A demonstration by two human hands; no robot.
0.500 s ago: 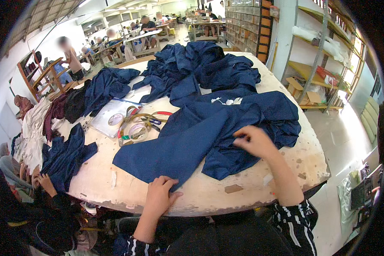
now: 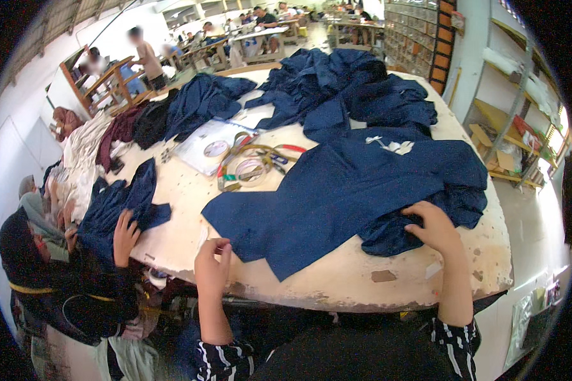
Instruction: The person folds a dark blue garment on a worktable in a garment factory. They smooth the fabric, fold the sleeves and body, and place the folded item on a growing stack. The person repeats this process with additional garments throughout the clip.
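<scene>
Partly under right hand, navy garment, near left hand

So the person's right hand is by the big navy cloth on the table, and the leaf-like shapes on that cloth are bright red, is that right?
Not quite: the leaf-like shapes are white, not bright red, as the head view shows. The rest holds: the right hand is by the big navy cloth on the table.

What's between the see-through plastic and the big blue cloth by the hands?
The head view shows a tape roll and looped yellowish strips between the plastic and the cloth.
</scene>
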